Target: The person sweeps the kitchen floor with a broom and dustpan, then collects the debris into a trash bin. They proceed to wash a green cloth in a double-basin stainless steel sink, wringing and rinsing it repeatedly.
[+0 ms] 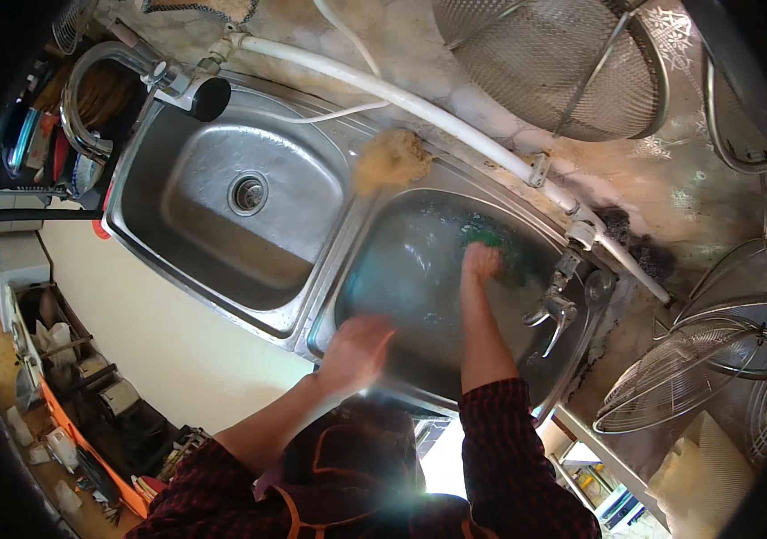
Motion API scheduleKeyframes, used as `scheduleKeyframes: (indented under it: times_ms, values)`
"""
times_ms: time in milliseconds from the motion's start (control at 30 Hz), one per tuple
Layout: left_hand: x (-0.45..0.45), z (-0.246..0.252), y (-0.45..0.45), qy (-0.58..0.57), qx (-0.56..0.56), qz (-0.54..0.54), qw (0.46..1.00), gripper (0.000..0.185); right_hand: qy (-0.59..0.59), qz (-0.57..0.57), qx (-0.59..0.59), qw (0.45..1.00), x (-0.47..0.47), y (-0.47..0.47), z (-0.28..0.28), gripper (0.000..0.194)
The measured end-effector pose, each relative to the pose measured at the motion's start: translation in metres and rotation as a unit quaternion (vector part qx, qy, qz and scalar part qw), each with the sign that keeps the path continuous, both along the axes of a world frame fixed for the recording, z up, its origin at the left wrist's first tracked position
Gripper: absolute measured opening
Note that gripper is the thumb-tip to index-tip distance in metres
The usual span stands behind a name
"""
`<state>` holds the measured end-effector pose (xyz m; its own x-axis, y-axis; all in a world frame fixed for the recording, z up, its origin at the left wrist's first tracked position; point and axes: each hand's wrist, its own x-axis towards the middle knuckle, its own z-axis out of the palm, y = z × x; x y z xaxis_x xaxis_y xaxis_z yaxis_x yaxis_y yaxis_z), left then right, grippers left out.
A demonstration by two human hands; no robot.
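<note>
The right basin of a stainless steel double sink (321, 296) holds cloudy water (417, 269). My right hand (482, 260) reaches down into it towards the far side. A green thing (486, 238), perhaps a scouring pad, shows at my right fingers, partly under the water; the fingertips are hidden. My left hand (360, 350) is blurred above the near left corner of this basin, and its finger pose is unclear.
A chrome tap (552, 313) overhangs the right basin; another faucet (198, 94) stands behind the left basin (222, 259). A tan scrubber (393, 160) rests on the divider's back. A white pipe (390, 87) crosses behind. Wire strainers (680, 370) lie at right.
</note>
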<state>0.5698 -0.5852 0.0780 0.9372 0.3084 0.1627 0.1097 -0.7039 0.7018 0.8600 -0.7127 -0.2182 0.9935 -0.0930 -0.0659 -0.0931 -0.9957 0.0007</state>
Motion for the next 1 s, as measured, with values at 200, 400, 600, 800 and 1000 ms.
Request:
scheduleKeyframes:
  times_ms: [200,400,600,800,1000]
  values:
    - [-0.035,-0.002,0.024,-0.063,0.049,0.024,0.997,0.027,-0.051,-0.137,0.519,0.842,-0.039,0.103,0.065,0.030]
    - [-0.042,-0.017,0.025,-0.074,0.027,0.032,0.996,0.028,0.153,-0.171,0.640,0.734,-0.140,0.160,0.107,0.034]
    - [-0.042,-0.017,0.017,-0.062,0.038,0.026,0.997,0.030,0.286,-0.005,0.617,0.733,-0.225,0.130,0.119,0.031]
    - [-0.040,-0.018,0.011,-0.077,0.048,0.034,0.995,0.024,0.450,0.380,0.223,0.777,-0.210,-0.007,0.201,0.034]
    - [-0.037,-0.015,0.007,-0.076,0.086,0.031,0.993,0.019,0.418,0.547,-0.038,0.725,-0.157,-0.142,0.204,0.028]
